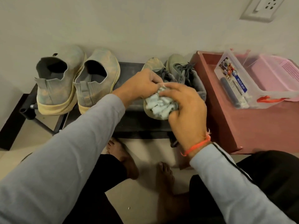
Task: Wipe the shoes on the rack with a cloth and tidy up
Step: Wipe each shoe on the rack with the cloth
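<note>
A dark shoe rack point(129, 126) stands against the wall. On its left sit two grey slip-on shoes point(58, 81) with cream soles, heels toward me. On its right stand two grey laced sneakers point(184, 70); the nearer-left one is largely hidden by my hands. A pale chenille cloth point(159, 105) lies bunched over that sneaker's heel. My left hand point(142, 84) grips the sneaker and the cloth's upper edge. My right hand point(184, 109) holds the cloth from the right, fingers curled round it.
A reddish-brown low cabinet point(252, 125) adjoins the rack on the right, carrying a clear plastic multi-box point(239, 81) and a pink basket point(278, 73). A wall socket point(265, 8) is at top right. My bare feet point(123, 157) rest on the tiled floor below the rack.
</note>
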